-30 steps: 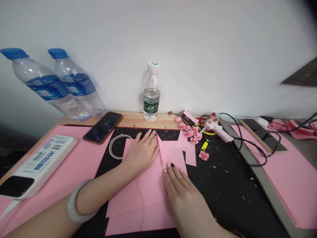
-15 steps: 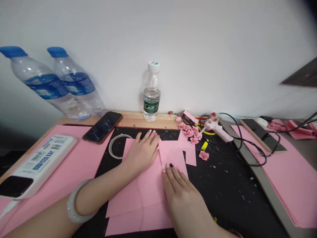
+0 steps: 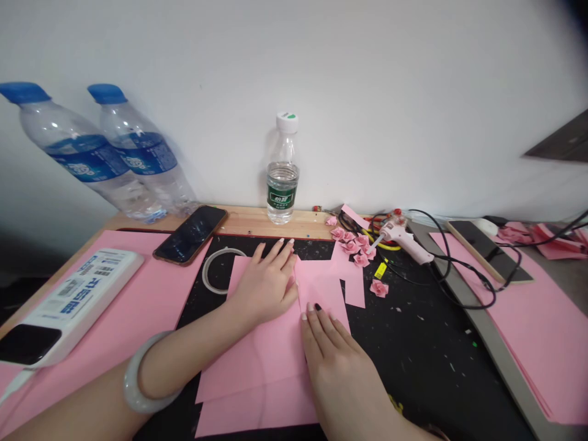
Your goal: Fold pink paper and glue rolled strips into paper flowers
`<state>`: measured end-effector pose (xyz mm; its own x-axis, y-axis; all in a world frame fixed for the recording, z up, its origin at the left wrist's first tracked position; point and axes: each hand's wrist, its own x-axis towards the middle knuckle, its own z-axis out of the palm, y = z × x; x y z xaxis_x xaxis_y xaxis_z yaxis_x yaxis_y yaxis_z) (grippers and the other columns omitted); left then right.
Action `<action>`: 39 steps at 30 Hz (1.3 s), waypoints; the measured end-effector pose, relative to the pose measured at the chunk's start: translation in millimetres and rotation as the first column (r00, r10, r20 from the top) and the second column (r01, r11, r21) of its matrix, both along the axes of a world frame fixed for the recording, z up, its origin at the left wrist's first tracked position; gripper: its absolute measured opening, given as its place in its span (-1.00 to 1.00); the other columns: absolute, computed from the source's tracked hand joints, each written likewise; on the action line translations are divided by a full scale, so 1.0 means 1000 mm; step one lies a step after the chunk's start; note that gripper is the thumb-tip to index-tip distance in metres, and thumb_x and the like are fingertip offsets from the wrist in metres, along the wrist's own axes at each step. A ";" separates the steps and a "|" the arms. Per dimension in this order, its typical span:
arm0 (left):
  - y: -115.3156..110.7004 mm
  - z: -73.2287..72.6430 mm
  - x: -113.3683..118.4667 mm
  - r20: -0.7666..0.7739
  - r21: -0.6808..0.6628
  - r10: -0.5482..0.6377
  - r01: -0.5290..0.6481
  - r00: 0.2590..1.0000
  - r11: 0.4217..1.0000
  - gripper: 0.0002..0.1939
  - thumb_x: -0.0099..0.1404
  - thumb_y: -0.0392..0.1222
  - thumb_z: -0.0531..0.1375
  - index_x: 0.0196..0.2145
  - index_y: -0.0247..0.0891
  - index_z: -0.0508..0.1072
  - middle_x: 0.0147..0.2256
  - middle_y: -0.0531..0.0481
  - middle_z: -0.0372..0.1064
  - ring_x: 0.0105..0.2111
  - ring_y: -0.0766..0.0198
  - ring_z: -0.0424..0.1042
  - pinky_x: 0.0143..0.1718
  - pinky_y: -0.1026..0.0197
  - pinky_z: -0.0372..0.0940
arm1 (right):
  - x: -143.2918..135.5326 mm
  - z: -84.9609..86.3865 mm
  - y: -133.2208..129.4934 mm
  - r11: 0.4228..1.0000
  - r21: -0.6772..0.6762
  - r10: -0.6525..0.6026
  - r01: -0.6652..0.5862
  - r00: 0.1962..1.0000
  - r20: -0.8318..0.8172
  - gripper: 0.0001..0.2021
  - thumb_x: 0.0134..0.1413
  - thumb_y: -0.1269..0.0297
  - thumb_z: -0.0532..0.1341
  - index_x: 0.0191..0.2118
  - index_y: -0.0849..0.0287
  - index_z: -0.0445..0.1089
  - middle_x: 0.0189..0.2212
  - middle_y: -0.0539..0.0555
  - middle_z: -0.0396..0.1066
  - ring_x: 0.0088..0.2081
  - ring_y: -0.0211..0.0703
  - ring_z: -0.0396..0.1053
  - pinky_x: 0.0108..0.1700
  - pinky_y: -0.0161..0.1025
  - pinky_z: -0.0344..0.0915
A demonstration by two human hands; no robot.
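Pink paper sheets (image 3: 271,361) lie overlapping on a black mat (image 3: 413,349), with a fold or edge running up between my hands. My left hand (image 3: 271,282) rests flat on the upper part of the paper, fingers a little apart and pointing away from me. Lower and to the right, my right hand (image 3: 335,355) lies on the paper with its fingers stretched out, their tips beside the fold. Smaller pink pieces (image 3: 353,291) stick out beyond the sheets' upper right. Neither hand grasps anything.
Small paper roses (image 3: 350,247), a glue gun (image 3: 407,241) and cables are at the back right. A tape roll (image 3: 206,272), phone (image 3: 190,236) and white power bank (image 3: 76,300) lie left. A water bottle (image 3: 282,184) stands behind. More pink sheets (image 3: 542,324) lie right.
The fingers of my left hand have shifted slightly, with the thumb now lower on the paper. My right hand has stayed in nearly the same place.
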<state>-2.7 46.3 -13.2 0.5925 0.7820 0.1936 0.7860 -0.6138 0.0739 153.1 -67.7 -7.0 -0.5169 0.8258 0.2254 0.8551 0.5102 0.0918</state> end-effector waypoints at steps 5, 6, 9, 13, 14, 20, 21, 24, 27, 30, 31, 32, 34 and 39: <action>0.000 0.001 0.000 0.014 -0.028 -0.013 0.014 1.000 1.000 -0.51 0.31 -0.17 -0.04 0.14 -0.44 0.27 0.20 -0.26 0.13 0.22 -0.03 0.06 0.18 -0.21 -0.05 | 0.000 -0.001 -0.001 1.000 0.006 0.001 -0.001 1.000 0.000 -0.62 0.08 0.52 0.04 0.01 0.42 0.41 0.01 0.32 0.41 0.03 0.08 0.38 0.00 -0.09 0.41; 0.000 0.000 0.000 0.015 -0.031 -0.010 0.010 1.000 0.999 -0.50 0.31 -0.17 -0.04 0.14 -0.44 0.26 0.20 -0.26 0.13 0.22 -0.03 0.06 0.18 -0.21 -0.05 | 0.000 -0.001 -0.001 1.000 0.007 0.004 -0.004 1.000 0.002 -0.62 0.08 0.52 0.04 0.01 0.42 0.41 0.00 0.32 0.41 0.03 0.09 0.38 0.00 -0.09 0.41; 0.000 0.000 0.001 0.007 -0.037 0.000 0.000 1.000 0.999 -0.49 0.31 -0.16 -0.04 0.16 -0.43 0.23 0.21 -0.24 0.12 0.23 -0.04 0.05 0.17 -0.22 -0.05 | 0.001 -0.001 0.000 1.000 0.009 0.011 -0.011 1.000 0.005 -0.62 0.08 0.51 0.05 0.01 0.41 0.41 0.00 0.31 0.41 0.03 0.09 0.38 0.00 -0.10 0.41; 0.001 -0.001 0.002 -0.012 -0.027 0.009 -0.009 1.000 1.000 -0.51 0.33 -0.19 -0.07 0.17 -0.42 0.23 0.21 -0.22 0.12 0.23 -0.02 0.03 0.17 -0.23 -0.07 | 0.001 0.000 0.000 1.000 0.014 0.021 -0.022 1.000 0.006 -0.62 0.07 0.52 0.06 0.00 0.43 0.41 0.00 0.32 0.41 0.02 0.10 0.39 -0.01 -0.09 0.42; 0.001 -0.001 0.002 -0.016 -0.023 0.010 -0.011 1.000 1.000 -0.52 0.34 -0.21 -0.09 0.16 -0.42 0.24 0.21 -0.21 0.13 0.23 -0.02 0.03 0.17 -0.23 -0.07 | 0.001 0.000 0.000 1.000 0.015 0.022 -0.022 1.000 0.005 -0.62 0.06 0.52 0.06 0.00 0.43 0.42 0.00 0.32 0.41 0.02 0.11 0.39 -0.01 -0.09 0.42; 0.004 0.000 0.003 -0.045 0.003 0.006 -0.006 0.999 1.000 -0.55 0.39 -0.23 -0.13 0.13 -0.41 0.28 0.18 -0.21 0.18 0.22 -0.02 0.06 0.16 -0.23 -0.05 | 0.002 -0.001 -0.001 1.000 0.013 0.019 -0.019 1.000 -0.005 -0.62 0.05 0.53 0.07 0.00 0.42 0.41 0.01 0.31 0.40 0.02 0.11 0.39 -0.01 -0.09 0.42; 0.004 0.000 0.003 -0.050 0.009 0.005 -0.005 0.999 1.000 -0.56 0.39 -0.24 -0.13 0.13 -0.41 0.28 0.18 -0.21 0.19 0.22 -0.02 0.06 0.16 -0.23 -0.05 | 0.002 -0.001 0.000 1.000 0.008 0.019 -0.019 1.000 -0.004 -0.62 0.05 0.53 0.07 0.00 0.42 0.41 0.01 0.31 0.40 0.02 0.10 0.39 -0.01 -0.09 0.42; 0.004 -0.002 0.003 -0.057 0.028 0.008 -0.006 0.998 1.000 -0.57 0.39 -0.23 -0.12 0.12 -0.40 0.29 0.17 -0.21 0.19 0.22 -0.02 0.06 0.16 -0.22 -0.05 | 0.002 0.000 0.000 1.000 0.004 0.023 -0.023 1.000 -0.006 -0.62 0.06 0.53 0.07 0.00 0.42 0.41 0.01 0.31 0.40 0.02 0.10 0.39 -0.01 -0.09 0.42; 0.004 -0.004 0.003 -0.051 0.033 0.010 -0.008 0.999 0.999 -0.56 0.41 -0.21 -0.13 0.14 -0.42 0.27 0.19 -0.21 0.16 0.23 -0.02 0.04 0.17 -0.20 -0.04 | 0.002 -0.001 0.000 1.000 0.009 0.019 -0.019 1.000 -0.015 -0.62 0.07 0.52 0.06 0.00 0.41 0.41 0.01 0.31 0.41 0.02 0.10 0.39 -0.01 -0.09 0.42; 0.004 -0.006 0.001 -0.036 0.026 0.013 -0.012 0.999 1.000 -0.55 0.41 -0.19 -0.12 0.17 -0.39 0.24 0.23 -0.18 0.10 0.24 -0.03 0.00 0.16 -0.20 -0.04 | 0.002 -0.002 -0.001 1.000 0.022 0.021 -0.020 1.000 -0.017 -0.62 0.07 0.51 0.06 0.00 0.41 0.42 0.00 0.30 0.41 0.02 0.09 0.39 -0.01 -0.10 0.42; 0.004 -0.007 0.001 -0.032 0.023 0.017 -0.016 0.999 1.000 -0.55 0.41 -0.19 -0.12 0.18 -0.37 0.22 0.23 -0.16 0.08 0.25 -0.03 -0.01 0.16 -0.21 -0.03 | 0.003 -0.003 0.000 0.999 0.027 0.024 -0.024 1.000 -0.018 -0.63 0.07 0.51 0.06 -0.01 0.40 0.42 0.00 0.30 0.41 0.01 0.09 0.39 -0.01 -0.10 0.42; 0.005 -0.007 0.001 -0.030 0.018 0.020 -0.020 0.999 1.000 -0.55 0.42 -0.18 -0.12 0.18 -0.35 0.22 0.24 -0.14 0.08 0.25 -0.03 -0.02 0.16 -0.22 -0.03 | 0.003 -0.003 0.000 0.999 0.032 0.027 -0.026 0.999 -0.021 -0.63 0.07 0.51 0.06 -0.01 0.40 0.42 0.00 0.30 0.41 0.01 0.10 0.40 -0.01 -0.10 0.43; 0.005 -0.006 0.001 -0.030 0.006 0.027 -0.026 0.999 1.000 -0.55 0.42 -0.16 -0.12 0.19 -0.33 0.20 0.23 -0.13 0.09 0.25 -0.03 -0.02 0.15 -0.24 -0.04 | 0.003 -0.003 0.000 0.999 0.038 0.030 -0.028 0.999 -0.030 -0.63 0.08 0.51 0.05 -0.02 0.40 0.43 0.00 0.30 0.42 0.01 0.10 0.40 -0.02 -0.09 0.43; 0.004 -0.005 0.003 -0.045 -0.019 0.033 -0.034 0.998 0.999 -0.55 0.42 -0.15 -0.12 0.19 -0.35 0.21 0.22 -0.13 0.11 0.25 -0.02 -0.02 0.15 -0.24 -0.06 | 0.004 -0.001 0.000 0.999 0.021 0.039 -0.039 0.999 -0.022 -0.61 0.08 0.51 0.03 -0.01 0.43 0.42 0.00 0.32 0.41 0.01 0.11 0.40 -0.03 -0.09 0.44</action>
<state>0.4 50.8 -17.8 0.5736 0.8049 0.1522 0.8088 -0.5859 0.0503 157.4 -68.1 -8.2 -0.5431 0.8003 0.2541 0.8367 0.5412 0.0840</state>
